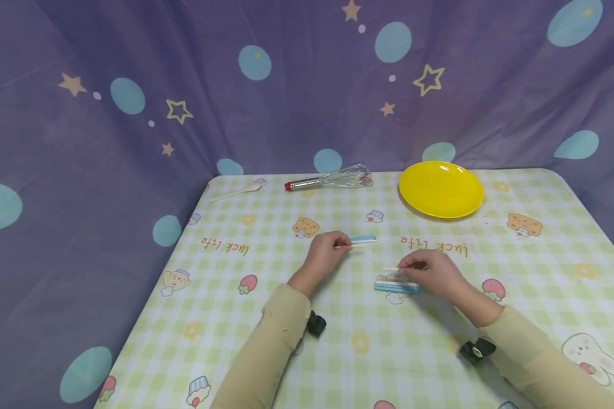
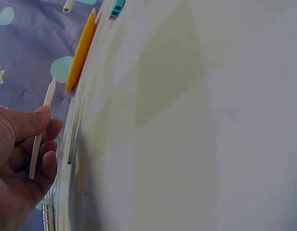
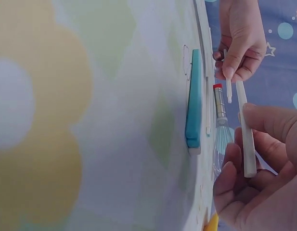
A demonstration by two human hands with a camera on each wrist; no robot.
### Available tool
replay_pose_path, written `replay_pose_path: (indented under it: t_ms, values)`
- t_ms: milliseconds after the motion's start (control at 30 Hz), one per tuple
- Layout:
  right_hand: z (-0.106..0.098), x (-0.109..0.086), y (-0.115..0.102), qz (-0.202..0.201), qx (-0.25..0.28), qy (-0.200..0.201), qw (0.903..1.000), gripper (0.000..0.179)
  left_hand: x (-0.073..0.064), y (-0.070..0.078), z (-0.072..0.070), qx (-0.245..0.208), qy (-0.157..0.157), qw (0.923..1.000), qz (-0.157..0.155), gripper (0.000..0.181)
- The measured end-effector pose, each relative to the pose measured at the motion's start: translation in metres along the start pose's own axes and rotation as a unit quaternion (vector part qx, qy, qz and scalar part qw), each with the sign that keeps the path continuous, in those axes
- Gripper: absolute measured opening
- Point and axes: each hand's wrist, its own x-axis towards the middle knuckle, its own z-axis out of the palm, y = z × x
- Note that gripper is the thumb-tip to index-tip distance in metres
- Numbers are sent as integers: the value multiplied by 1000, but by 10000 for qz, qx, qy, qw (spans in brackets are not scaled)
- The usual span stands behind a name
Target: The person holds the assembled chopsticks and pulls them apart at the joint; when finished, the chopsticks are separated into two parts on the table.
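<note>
My left hand pinches a slim white stick between thumb and fingers; one end of the stick is stepped to a narrower tip. Just beyond that hand, blue and white sticks lie side by side on the tablecloth. To the right, my right hand pinches a second white stick, held raised in the right wrist view. The two white sticks are apart. Below the right hand's fingertips, a blue-and-white bundle of short bars rests on the cloth. Curled fingers hide part of each held stick.
At the back of the table lie a wire whisk with a red-tipped handle, a pale spoon and a yellow plate. A checked tablecloth covers the table. Behind it hangs a purple curtain.
</note>
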Motion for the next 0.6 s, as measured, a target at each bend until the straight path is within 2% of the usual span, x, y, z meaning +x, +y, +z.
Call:
replay_pose_path:
  t_ms: [133, 433, 600]
  values:
    - [3, 3, 3, 75, 79, -142, 9998, 6, 5, -2, 4, 85, 31, 9999, 105, 4]
    - [10, 8, 7, 419, 232, -267, 9985, 7, 13, -5, 11, -62, -25, 9999, -99, 5]
    - [13, 11, 9, 475, 190, -283, 9983, 7, 18, -5, 14, 28, 20, 10000, -1, 5]
